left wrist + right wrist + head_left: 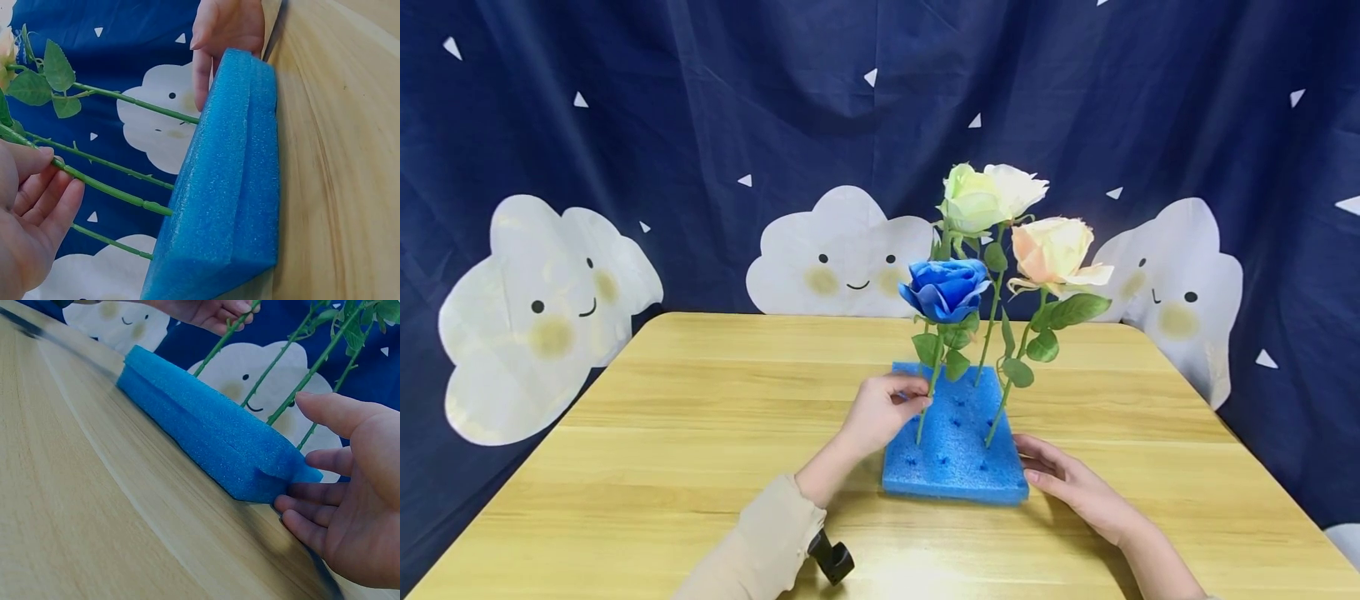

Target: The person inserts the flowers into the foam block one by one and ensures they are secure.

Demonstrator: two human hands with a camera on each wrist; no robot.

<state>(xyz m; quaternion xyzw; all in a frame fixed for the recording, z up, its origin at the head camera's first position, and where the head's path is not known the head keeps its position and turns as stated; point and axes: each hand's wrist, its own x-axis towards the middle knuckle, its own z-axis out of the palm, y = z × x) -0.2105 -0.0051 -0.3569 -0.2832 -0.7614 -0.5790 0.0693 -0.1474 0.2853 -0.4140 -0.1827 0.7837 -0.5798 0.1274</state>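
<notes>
A blue rose (946, 290) stands at the front left of a blue foam block (951, 482), its stem entering the top. My left hand (880, 410) pinches that stem (109, 189) between thumb and fingers, above the foam. At the block's right side is my right hand (1078, 492), fingers extended; in the right wrist view its fingertips (300, 494) touch the block's end. A peach rose (1051, 250) stands in the foam's right side. Behind are a pale green rose (970, 202) and a white rose (1018, 190), partly hidden by the green one.
Several small holes (943, 460) dot the foam's top. The block lies on a wooden table (700, 467), right of its middle. A black clip-like part (831, 558) sits at the left cuff. Behind the table hangs a dark blue curtain (805, 100) with cloud faces.
</notes>
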